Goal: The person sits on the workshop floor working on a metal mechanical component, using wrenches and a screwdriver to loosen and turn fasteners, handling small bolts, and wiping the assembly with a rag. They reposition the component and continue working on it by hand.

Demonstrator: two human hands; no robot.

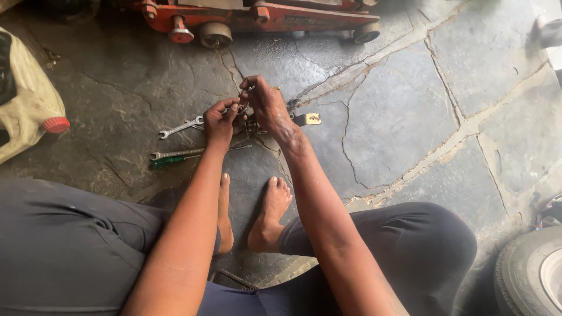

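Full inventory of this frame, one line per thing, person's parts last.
Floor jack: one, red-orange, top centre.
Wrenches: two, silver, left of the hands.
Screwdriver: one, green handle, below the lower wrench.
Small metal part: one, brass-coloured end, right of the hands.
Container: one, off-white with red cap, left edge.
Tyre: one, black, bottom right corner.
Stone floor: cracked, grey.
Left hand: pinching small metal hardware, kind unclear.
Right hand: on the same hardware.
Bare feet: two, centre.

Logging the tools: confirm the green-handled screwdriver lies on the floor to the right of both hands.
Not right. The head view shows the green-handled screwdriver on the floor to the left of both hands, beside the wrenches. The left hand and right hand work above it.
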